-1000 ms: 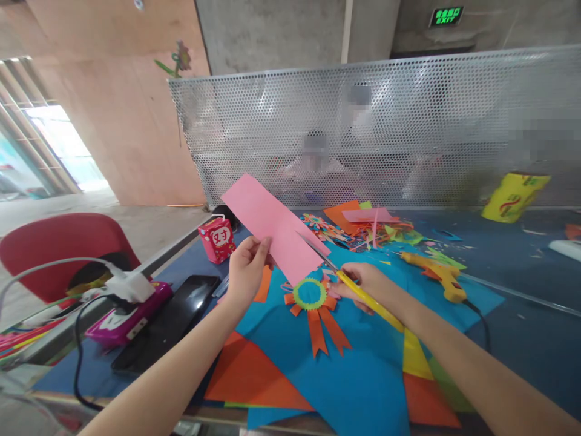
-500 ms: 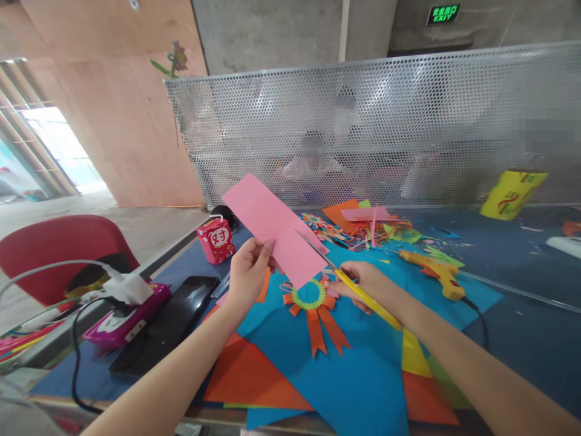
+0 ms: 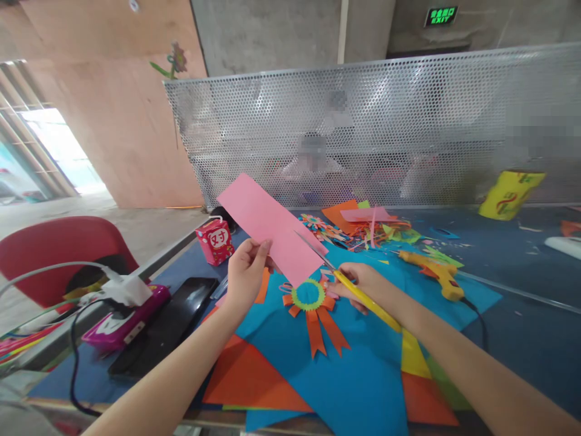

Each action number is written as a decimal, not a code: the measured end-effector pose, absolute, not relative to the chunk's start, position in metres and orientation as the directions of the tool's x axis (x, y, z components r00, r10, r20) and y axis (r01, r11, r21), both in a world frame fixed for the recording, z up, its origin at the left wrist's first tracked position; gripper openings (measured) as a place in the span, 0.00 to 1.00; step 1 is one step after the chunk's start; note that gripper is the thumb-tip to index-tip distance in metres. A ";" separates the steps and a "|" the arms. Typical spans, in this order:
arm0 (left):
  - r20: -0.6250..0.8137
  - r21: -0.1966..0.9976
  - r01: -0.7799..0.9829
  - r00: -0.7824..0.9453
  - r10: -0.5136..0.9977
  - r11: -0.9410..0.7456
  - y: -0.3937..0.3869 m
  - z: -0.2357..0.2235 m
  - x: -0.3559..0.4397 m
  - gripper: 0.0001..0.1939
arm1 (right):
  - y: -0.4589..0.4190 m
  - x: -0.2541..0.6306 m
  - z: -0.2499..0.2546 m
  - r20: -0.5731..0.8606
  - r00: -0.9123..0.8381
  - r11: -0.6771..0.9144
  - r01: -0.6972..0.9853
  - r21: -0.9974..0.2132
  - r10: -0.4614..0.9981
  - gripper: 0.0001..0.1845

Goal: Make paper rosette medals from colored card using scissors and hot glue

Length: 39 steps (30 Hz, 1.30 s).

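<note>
A pink sheet of paper (image 3: 265, 221) is pinched at its lower left edge between the thumb and fingers of my left hand (image 3: 247, 266). My right hand (image 3: 363, 283) is closed round yellow-handled scissors (image 3: 365, 298). Their blades lie across the right part of the pink sheet, with a narrow strip of paper on the far side of them. Below the sheet, a rosette with a green toothed ring (image 3: 296, 303) and orange ribbon tails (image 3: 333, 333) rests on blue paper (image 3: 345, 381).
Left of me lie a black phone (image 3: 167, 324), a purple power strip (image 3: 124, 330) and a red box (image 3: 214, 241). A yellow glue gun (image 3: 436, 272) and paper scraps (image 3: 394, 230) lie to the right. A perforated metal screen (image 3: 254, 139) stands behind the table; people sit beyond it.
The pink sheet and my left hand have shifted very slightly to the left. The scissors stay across the sheet, and little else differs.
</note>
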<state>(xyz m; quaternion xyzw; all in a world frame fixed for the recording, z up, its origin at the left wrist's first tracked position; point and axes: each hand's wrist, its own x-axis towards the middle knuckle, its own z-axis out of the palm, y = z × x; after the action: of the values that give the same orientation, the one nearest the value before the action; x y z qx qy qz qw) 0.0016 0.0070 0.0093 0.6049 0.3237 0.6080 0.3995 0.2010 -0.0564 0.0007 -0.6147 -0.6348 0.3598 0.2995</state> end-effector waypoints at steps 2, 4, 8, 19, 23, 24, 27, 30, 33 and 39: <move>0.479 0.876 -0.097 0.052 0.876 -0.473 0.007 0.009 0.002 0.07 | -0.056 0.202 -0.001 -0.053 -0.057 -0.011 0.579 -0.815 0.997 0.20; 0.477 0.877 -0.094 0.052 0.877 -0.471 0.007 0.010 0.002 0.07 | -0.055 0.202 -0.002 -0.044 -0.054 -0.004 0.588 -0.809 0.998 0.20; 0.477 0.877 -0.093 0.054 0.877 -0.471 0.006 0.010 0.003 0.07 | -0.056 0.202 0.000 -0.061 -0.051 -0.020 0.584 -0.811 0.997 0.20; 0.481 0.875 -0.102 0.071 0.874 -0.474 0.005 0.011 0.003 0.06 | -0.062 0.196 0.013 -0.193 -0.011 -0.162 0.503 -0.849 0.981 0.22; 0.492 0.870 -0.078 0.089 0.866 -0.486 0.002 0.011 0.003 0.07 | -0.059 0.199 0.007 -0.141 -0.024 -0.107 0.526 -0.844 0.990 0.22; 0.495 0.869 -0.070 0.097 0.863 -0.491 0.002 0.011 0.003 0.07 | -0.058 0.199 0.006 -0.141 -0.030 -0.105 0.521 -0.847 0.990 0.23; 0.500 0.866 -0.052 0.107 0.860 -0.497 0.001 0.011 0.003 0.07 | -0.057 0.200 0.004 -0.152 -0.027 -0.116 0.518 -0.848 0.988 0.23; 0.498 0.867 -0.048 0.106 0.861 -0.495 0.002 0.010 0.003 0.07 | -0.058 0.199 0.006 -0.160 -0.018 -0.126 0.530 -0.839 0.987 0.24; 0.503 0.864 -0.050 0.111 0.857 -0.501 0.003 0.010 0.003 0.07 | -0.060 0.198 0.009 -0.180 -0.015 -0.146 0.517 -0.844 0.984 0.24; 0.503 0.864 -0.059 0.120 0.856 -0.500 0.001 0.010 0.004 0.07 | -0.058 0.198 0.005 -0.109 -0.029 -0.078 0.523 -0.849 0.994 0.22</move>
<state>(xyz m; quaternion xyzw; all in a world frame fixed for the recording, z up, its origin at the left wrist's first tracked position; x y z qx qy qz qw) 0.0036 0.0010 0.0103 0.6382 0.3123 0.5852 0.3907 0.1981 -0.0580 0.0054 -0.6257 -0.6058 0.3841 0.3064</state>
